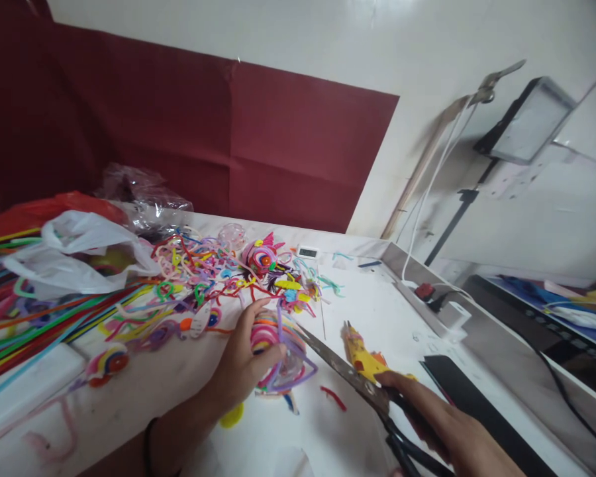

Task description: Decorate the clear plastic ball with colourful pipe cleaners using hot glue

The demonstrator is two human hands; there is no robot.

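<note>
My left hand (236,368) is closed around a round craft piece (267,336) wound with pink, orange and white pipe cleaners. A purple pipe cleaner (305,379) bends into an angular loop on its near right side. My right hand (442,414) grips black-handled scissors (345,370), whose tips point left and lie close to the piece's right edge. Whether the blades touch it, I cannot tell. Just beyond the scissors rests a yellow glue gun (360,358). A short red pipe cleaner (334,399) and a yellow disc (231,415) lie nearby on the white table.
Loose pipe cleaners (189,262) heap up at the back left, beside a white plastic bag (84,255). A colourful fish-like craft (262,257) stands behind my left hand. A small digital display (308,252), a power strip (430,311) and a black flat strip (477,411) lie rightward.
</note>
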